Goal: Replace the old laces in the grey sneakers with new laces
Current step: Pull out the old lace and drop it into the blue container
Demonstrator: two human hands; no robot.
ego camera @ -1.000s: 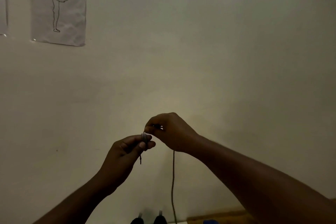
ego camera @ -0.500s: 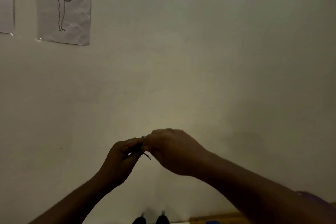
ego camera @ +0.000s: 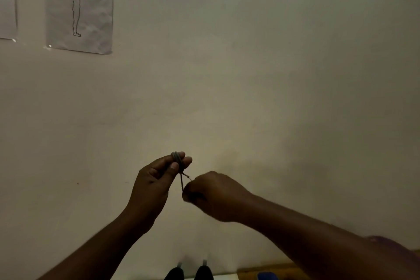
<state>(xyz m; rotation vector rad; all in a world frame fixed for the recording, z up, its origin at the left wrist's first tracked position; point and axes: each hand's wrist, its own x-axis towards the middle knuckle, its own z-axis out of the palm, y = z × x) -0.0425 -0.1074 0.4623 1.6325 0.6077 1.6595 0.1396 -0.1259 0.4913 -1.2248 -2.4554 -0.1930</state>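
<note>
A dark grey lace [ego camera: 177, 158] is wound in several turns around the fingertips of my left hand [ego camera: 156, 179], which is raised in front of a pale wall with the thumb pressed against the coil. A short strand of the lace runs down and right from the coil into my right hand [ego camera: 211, 193], whose curled fingers pinch it just below and to the right of my left hand. Two dark rounded shapes [ego camera: 188, 273] show at the bottom edge; I cannot tell whether they are the sneakers.
A sheet with a line drawing of a standing figure [ego camera: 79, 7] and a second paper [ego camera: 8, 0] are stuck on the wall at upper left. A wooden surface [ego camera: 272, 271] and a blue object [ego camera: 267, 276] sit at the bottom edge.
My hands came together at the coil, then my right hand dropped down and right, pulling a short strand taut. The long hanging length of lace seen a second ago is gone.
</note>
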